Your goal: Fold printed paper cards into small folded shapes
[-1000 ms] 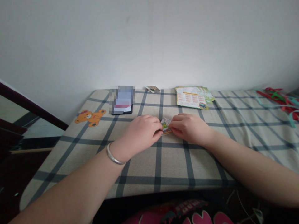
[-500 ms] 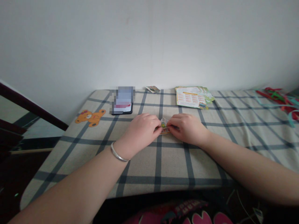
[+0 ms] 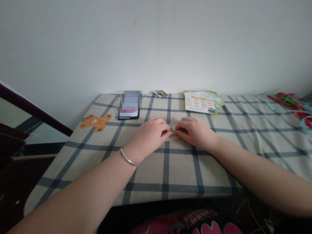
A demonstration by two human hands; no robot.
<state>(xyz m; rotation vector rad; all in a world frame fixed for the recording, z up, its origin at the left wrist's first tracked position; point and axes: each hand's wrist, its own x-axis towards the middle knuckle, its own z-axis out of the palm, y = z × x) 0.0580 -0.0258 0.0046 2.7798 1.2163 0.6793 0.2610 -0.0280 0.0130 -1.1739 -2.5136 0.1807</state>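
A small printed paper piece [image 3: 172, 136] lies low over the checked cloth, with coloured print and an orange lower edge. My left hand [image 3: 153, 131], with a silver bangle on its wrist, pinches the paper's left side. From the right, my right hand [image 3: 193, 132] grips the other side with thumb and curled fingers. The two sets of fingertips nearly meet over the middle of the paper, and they hide much of it. Part of the paper rises between them, so it looks bent or folded.
A phone [image 3: 130, 104], partly pixelated, lies back left beside an orange bear figure [image 3: 96, 123]. A small folded paper piece [image 3: 160, 93] rests near the wall. Printed sheets [image 3: 200, 102] are stacked back right. Red and teal ribbons [image 3: 296, 105] lie far right on the checked tablecloth [image 3: 151, 172].
My fingertips have drawn slightly closer together over the paper, and its visible upper part looks smaller. The view has shifted a little.
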